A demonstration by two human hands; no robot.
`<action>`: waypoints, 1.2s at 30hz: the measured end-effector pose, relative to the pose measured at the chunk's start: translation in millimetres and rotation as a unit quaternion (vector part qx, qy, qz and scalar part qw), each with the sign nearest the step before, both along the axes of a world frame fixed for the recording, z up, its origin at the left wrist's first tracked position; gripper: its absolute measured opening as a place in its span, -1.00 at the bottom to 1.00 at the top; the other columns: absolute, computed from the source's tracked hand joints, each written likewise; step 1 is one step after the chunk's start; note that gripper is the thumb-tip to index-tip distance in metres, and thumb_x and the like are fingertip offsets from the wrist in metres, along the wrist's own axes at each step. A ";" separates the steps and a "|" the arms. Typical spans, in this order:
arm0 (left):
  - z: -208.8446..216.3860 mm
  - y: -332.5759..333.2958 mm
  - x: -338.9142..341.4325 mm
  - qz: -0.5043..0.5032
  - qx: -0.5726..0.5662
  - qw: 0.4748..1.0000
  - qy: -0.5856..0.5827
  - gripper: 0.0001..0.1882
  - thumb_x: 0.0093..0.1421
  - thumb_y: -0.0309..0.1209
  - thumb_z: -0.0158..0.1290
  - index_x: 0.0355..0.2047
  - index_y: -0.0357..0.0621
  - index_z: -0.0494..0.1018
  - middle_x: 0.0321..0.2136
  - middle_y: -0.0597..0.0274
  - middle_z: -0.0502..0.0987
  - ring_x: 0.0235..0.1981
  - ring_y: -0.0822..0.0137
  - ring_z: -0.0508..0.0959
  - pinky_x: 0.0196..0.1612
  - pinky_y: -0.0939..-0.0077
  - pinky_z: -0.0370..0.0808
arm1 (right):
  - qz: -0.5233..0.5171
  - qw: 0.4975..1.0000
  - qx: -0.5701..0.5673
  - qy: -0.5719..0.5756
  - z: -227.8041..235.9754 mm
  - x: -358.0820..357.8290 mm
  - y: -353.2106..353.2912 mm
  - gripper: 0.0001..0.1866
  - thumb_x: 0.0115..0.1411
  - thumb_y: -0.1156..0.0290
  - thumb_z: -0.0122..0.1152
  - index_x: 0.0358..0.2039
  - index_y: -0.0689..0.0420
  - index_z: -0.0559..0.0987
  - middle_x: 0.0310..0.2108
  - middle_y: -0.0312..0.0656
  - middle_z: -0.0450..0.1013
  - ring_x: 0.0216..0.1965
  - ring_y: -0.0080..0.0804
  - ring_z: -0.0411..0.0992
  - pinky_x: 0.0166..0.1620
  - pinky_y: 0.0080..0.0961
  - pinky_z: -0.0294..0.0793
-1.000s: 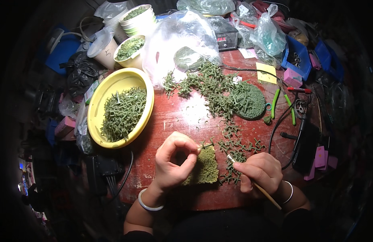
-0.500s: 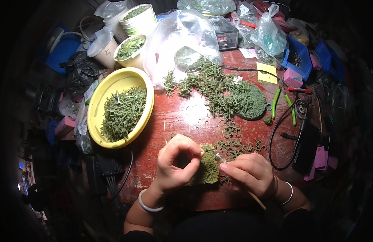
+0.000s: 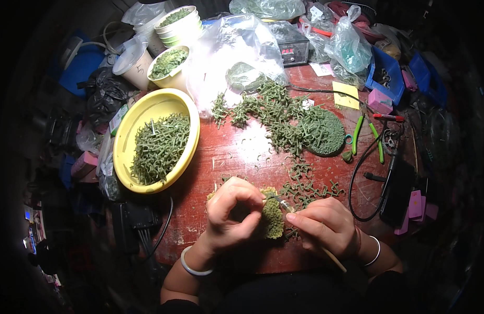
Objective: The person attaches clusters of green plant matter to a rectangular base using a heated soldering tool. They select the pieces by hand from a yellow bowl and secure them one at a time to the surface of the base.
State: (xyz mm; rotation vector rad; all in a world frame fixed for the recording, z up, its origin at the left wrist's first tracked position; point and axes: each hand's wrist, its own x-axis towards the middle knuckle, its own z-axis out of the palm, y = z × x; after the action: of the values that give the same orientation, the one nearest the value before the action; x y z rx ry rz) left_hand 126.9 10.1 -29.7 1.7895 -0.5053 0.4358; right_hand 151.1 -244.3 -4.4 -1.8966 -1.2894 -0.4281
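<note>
My left hand (image 3: 232, 212) is pinching a small, thin dark-green piece (image 3: 272, 197) between thumb and forefinger. Under it lies a rough yellow-green, sponge-like pad (image 3: 272, 220), partly covered by that hand. From the right, my right hand (image 3: 327, 224) is closed around a slim tool with a pale wooden handle (image 3: 334, 259). The tool's metal-looking tip (image 3: 285, 205) sits close to the small piece; whether they touch I cannot tell. Just beyond my hands, branching green pieces (image 3: 307, 191) are scattered, and a larger heap (image 3: 276, 112) spreads farther back.
At the left stands a yellow basin (image 3: 192, 152) holding many green pieces. A round green textured disc (image 3: 326, 131), green-handled pliers (image 3: 358, 134) and a looped black cable (image 3: 352, 196) lie to the right. White tubs (image 3: 136, 68), a plastic bag (image 3: 242, 42) and a black display box (image 3: 292, 44) line the back.
My left hand has shifted very slightly, and the tool's tip sits at a slightly different angle by the small piece. Everything else looks unmoved.
</note>
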 end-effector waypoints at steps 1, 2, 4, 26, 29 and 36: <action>-0.3 0.1 0.1 0.000 0.000 1.000 -0.001 -0.68 -0.10 -0.74 0.22 -0.29 -0.26 0.50 -0.35 0.10 0.60 -0.34 0.24 0.62 -0.26 0.44 0.57 | 0.007 1.000 -0.001 0.007 -0.8 0.0 -0.5 -0.60 0.13 0.52 0.36 0.01 0.29 0.64 -0.20 -0.15 0.55 -0.29 -0.24 0.54 -0.25 -0.36 0.56; 0.2 0.3 -0.4 0.000 0.000 1.000 -0.001 -0.68 -0.10 -0.74 0.22 -0.29 -0.26 0.50 -0.35 0.10 0.60 -0.34 0.24 0.62 -0.26 0.44 0.57 | 0.014 1.000 -0.003 0.013 -1.2 -0.1 -0.9 -0.60 0.18 0.47 0.36 0.03 0.32 0.63 -0.21 -0.13 0.55 -0.25 -0.21 0.55 -0.23 -0.34 0.57; 1.3 0.6 -2.2 -0.019 -0.005 1.000 0.018 -0.69 -0.04 -0.81 0.15 -0.27 -0.29 0.48 -0.31 0.09 0.55 -0.25 0.26 0.57 -0.13 0.43 0.54 | 0.015 1.000 0.004 0.015 -1.2 -0.6 -0.8 -0.60 0.16 0.49 0.38 0.02 0.32 0.63 -0.22 -0.13 0.55 -0.26 -0.21 0.55 -0.23 -0.34 0.57; 3.9 -0.5 -5.1 0.004 -0.011 1.000 0.021 -0.73 0.05 -0.83 0.17 -0.29 -0.26 0.47 -0.33 0.11 0.54 -0.26 0.29 0.57 -0.15 0.45 0.53 | 0.030 0.998 0.047 -0.033 2.5 -2.7 1.1 -0.67 0.19 0.53 0.35 -0.02 0.33 0.65 -0.30 -0.19 0.56 -0.35 -0.32 0.55 -0.34 -0.45 0.55; 12.3 0.0 -5.0 0.072 -0.027 0.997 0.002 -0.74 0.07 -0.82 0.18 -0.28 -0.27 0.47 -0.32 0.11 0.57 -0.30 0.32 0.57 -0.19 0.49 0.53 | 0.008 0.997 0.068 -0.046 4.4 -2.5 -3.4 -0.73 0.23 0.54 0.31 -0.06 0.35 0.66 -0.32 -0.20 0.57 -0.40 -0.34 0.54 -0.38 -0.48 0.54; 43.3 29.0 -8.0 0.343 -0.094 0.931 -0.082 -0.77 0.25 -0.75 0.16 -0.17 -0.24 0.42 -0.25 0.15 0.56 -0.31 0.51 0.53 -0.19 0.66 0.52 | -0.022 0.995 0.083 -0.051 1.9 -2.1 -1.6 -0.72 0.25 0.53 0.28 -0.04 0.35 0.64 -0.30 -0.16 0.56 -0.40 -0.30 0.54 -0.38 -0.44 0.55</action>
State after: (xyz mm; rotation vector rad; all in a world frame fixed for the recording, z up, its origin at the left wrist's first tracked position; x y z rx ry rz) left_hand 118.9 39.1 13.6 1.7127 0.0754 1.0866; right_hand 149.0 -245.9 -2.5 -1.7863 -1.2381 -0.6419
